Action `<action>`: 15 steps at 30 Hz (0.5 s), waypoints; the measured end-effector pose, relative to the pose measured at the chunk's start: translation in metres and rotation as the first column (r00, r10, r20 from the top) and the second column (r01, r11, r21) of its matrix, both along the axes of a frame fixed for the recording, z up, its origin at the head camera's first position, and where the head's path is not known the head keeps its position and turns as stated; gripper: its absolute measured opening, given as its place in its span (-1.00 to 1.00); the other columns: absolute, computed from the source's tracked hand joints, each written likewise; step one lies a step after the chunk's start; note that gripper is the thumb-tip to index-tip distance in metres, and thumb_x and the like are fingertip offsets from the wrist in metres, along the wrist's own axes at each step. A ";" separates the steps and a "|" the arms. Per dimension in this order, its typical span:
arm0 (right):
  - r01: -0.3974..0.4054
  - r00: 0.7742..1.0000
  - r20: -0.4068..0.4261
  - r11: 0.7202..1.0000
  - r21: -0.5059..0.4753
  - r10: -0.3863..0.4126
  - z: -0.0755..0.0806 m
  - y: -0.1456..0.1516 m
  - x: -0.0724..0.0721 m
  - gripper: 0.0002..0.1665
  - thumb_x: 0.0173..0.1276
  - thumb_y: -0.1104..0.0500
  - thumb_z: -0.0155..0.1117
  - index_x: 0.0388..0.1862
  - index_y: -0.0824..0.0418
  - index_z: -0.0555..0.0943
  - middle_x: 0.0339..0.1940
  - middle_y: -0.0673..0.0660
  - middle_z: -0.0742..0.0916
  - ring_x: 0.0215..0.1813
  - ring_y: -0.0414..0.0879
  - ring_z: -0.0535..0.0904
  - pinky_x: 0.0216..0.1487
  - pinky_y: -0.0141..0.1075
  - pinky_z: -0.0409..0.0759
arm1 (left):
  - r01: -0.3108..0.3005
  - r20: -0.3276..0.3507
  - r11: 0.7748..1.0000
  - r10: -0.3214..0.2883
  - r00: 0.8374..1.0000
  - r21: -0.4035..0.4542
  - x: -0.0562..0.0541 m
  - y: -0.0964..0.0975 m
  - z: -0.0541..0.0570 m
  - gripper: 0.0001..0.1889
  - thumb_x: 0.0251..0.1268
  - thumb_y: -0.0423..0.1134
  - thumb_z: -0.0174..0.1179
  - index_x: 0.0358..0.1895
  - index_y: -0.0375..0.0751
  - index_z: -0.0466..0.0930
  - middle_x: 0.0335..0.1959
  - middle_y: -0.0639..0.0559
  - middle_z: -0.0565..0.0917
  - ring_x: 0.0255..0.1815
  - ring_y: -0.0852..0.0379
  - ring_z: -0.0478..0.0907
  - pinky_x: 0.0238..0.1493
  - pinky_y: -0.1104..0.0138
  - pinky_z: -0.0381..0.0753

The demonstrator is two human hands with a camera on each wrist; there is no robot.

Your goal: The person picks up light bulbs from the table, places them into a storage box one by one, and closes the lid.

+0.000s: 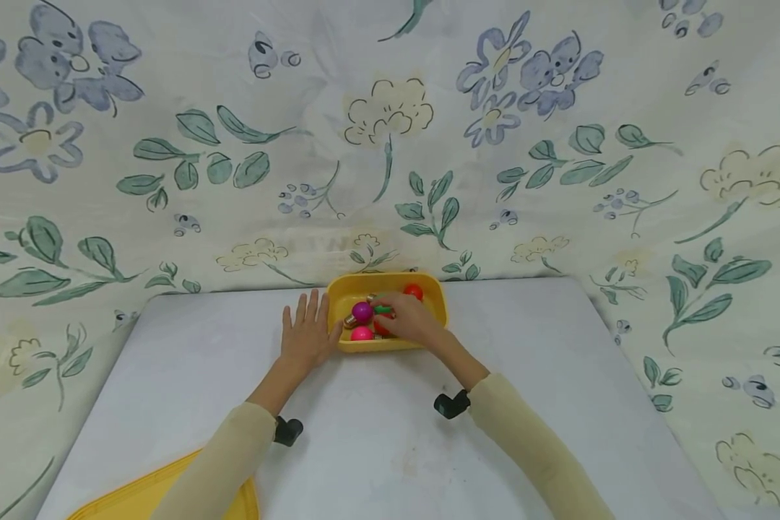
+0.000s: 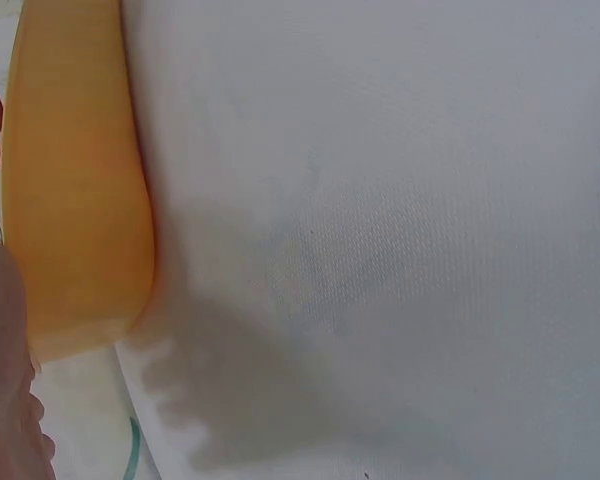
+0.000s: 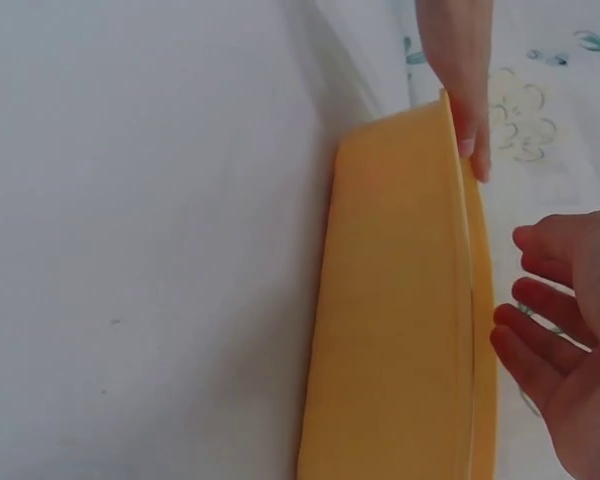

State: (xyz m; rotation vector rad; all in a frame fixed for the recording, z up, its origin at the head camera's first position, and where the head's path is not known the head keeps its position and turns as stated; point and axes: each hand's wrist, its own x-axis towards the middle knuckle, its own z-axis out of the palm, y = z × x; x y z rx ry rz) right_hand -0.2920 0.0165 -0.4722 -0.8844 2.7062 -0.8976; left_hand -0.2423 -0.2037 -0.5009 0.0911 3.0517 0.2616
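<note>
A yellow plastic bin (image 1: 390, 346) stands at the far edge of the table and holds several small coloured light bulbs. Among them are a purple bulb (image 1: 362, 312) with a metal screw base, a pink bulb (image 1: 362, 334) and a red bulb (image 1: 413, 291). My left hand (image 1: 307, 336) lies at the bin's left end, fingers straight and spread, thumb at the rim. Over the bin reaches my right hand (image 1: 411, 318), its fingers loosely bent above a green bulb (image 1: 383, 309). In the right wrist view, nothing shows between the right hand's (image 3: 570, 320) parted fingers and thumb.
A larger yellow tray (image 1: 162, 491) sits at the near left of the white table (image 1: 390, 426), partly under the left sleeve. Behind the bin hangs a floral cloth (image 1: 390, 217). Each wrist wears a small black camera.
</note>
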 end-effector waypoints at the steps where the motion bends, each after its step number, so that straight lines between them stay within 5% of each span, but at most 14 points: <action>1: -0.007 1.000 -0.016 1.000 -0.005 0.007 0.000 0.001 0.002 -0.61 0.40 0.18 0.36 0.18 0.18 0.66 0.16 0.10 0.70 0.19 -0.02 0.58 0.16 -0.25 0.57 | -0.001 0.001 1.000 0.001 1.000 -0.001 0.000 0.000 0.000 -0.22 0.56 0.11 -0.22 0.58 -0.38 -0.11 0.60 -0.34 -0.11 0.59 -0.31 -0.27 0.47 -0.22 -0.29; 10: -0.034 0.993 -0.113 0.998 -0.055 0.028 -0.004 0.013 0.017 -0.67 0.38 0.22 0.37 0.10 0.24 0.68 -0.01 0.11 0.75 -0.01 0.05 0.59 0.02 -0.29 0.59 | -0.008 -0.058 1.000 0.009 0.998 0.017 0.003 0.002 0.002 -0.25 0.56 0.11 -0.20 0.56 -0.37 0.00 0.57 -0.37 0.01 0.56 -0.33 -0.10 0.47 -0.23 -0.19; 15: -0.023 0.993 -0.115 0.997 -0.079 0.014 -0.001 0.017 0.026 -0.69 0.39 0.22 0.36 0.09 0.25 0.68 -0.04 0.09 0.74 0.00 0.07 0.59 0.04 -0.28 0.59 | 0.003 -0.125 0.994 0.010 0.992 0.107 0.017 0.000 0.011 -0.32 0.57 0.05 -0.11 0.51 -0.39 0.14 0.49 -0.42 0.18 0.49 -0.37 0.10 0.43 -0.21 0.05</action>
